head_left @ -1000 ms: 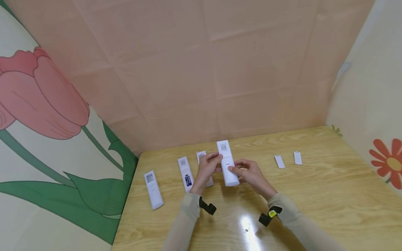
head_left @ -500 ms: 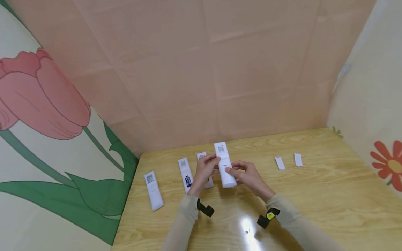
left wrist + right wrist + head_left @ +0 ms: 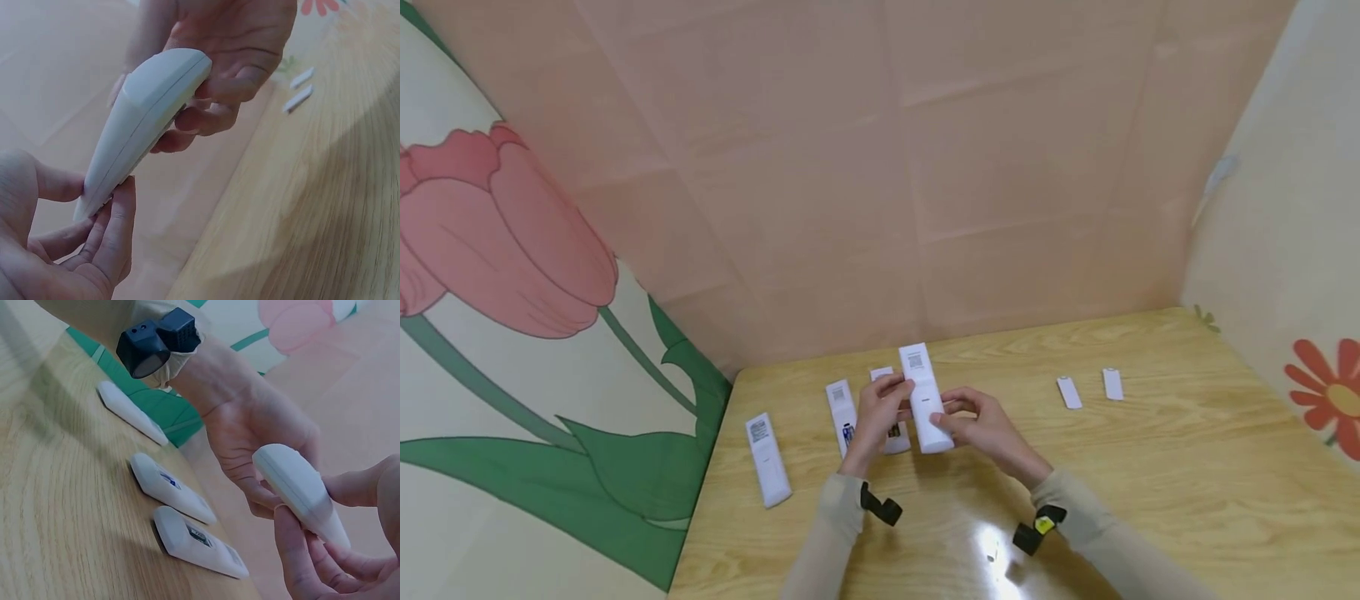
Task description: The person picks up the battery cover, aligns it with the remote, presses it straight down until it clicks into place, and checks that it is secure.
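Note:
Both hands hold a white remote control (image 3: 916, 379) above the table, its back with a printed code turned up. My left hand (image 3: 877, 417) pinches its far end, thumb on one side and fingers beneath, as the left wrist view shows. At the near part my right hand (image 3: 992, 429) grips it, thumb on the back and fingers underneath. The remote's battery cover appears in place. Behind the left hand lies a second remote (image 3: 197, 540) with an uncovered battery compartment. Beside it is a third remote (image 3: 837, 393), its compartment also uncovered and a blue battery showing.
Another white remote (image 3: 769, 467) with a closed back lies at the left on the wooden table (image 3: 1187, 500). Two loose battery covers, one nearer (image 3: 1070, 393) and one farther right (image 3: 1112, 384), lie at the right. A pink cloth wall (image 3: 1037, 167) stands behind the table.
Both hands and the held remote have shifted a little left and slightly toward me. The grip looks the same, and the things on the table have stayed put.

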Demonstrator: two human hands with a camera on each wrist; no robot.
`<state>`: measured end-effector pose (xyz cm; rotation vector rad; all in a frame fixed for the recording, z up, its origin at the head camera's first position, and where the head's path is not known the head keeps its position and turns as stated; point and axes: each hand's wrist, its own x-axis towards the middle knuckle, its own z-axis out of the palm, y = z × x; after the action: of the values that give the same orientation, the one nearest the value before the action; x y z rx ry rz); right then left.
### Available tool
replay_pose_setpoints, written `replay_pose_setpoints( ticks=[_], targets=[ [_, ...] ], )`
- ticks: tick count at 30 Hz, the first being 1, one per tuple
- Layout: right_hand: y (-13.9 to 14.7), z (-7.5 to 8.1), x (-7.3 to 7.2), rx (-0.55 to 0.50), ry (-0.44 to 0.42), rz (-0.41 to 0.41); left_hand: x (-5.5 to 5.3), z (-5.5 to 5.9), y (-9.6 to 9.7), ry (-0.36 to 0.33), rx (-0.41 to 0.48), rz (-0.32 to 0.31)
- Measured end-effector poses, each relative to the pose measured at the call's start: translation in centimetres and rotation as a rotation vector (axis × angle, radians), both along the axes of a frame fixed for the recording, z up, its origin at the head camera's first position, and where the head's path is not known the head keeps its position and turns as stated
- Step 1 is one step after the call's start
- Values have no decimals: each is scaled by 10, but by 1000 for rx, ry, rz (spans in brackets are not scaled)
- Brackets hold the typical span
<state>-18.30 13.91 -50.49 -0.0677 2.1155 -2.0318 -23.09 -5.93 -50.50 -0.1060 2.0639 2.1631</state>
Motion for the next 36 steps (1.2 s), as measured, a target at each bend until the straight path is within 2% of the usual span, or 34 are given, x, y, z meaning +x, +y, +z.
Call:
replay_pose_setpoints(
  ticks=[9,14,22,29,36],
  targets=[
    [-4,-1,9,-46,37,63,1,-4,-10,11,-4,38],
    [-6,0,13,-48,60,87,2,-1,-16,8,-20,61],
    [-13,4,13,-23,120,108,4,4,-26,20,1,85],
    [-21,11,12,-9,123,94,1,11,-36,55,46,95],
    [-33,17,10,-20,120,115,0,14,-51,49,14,116]
  ],
)
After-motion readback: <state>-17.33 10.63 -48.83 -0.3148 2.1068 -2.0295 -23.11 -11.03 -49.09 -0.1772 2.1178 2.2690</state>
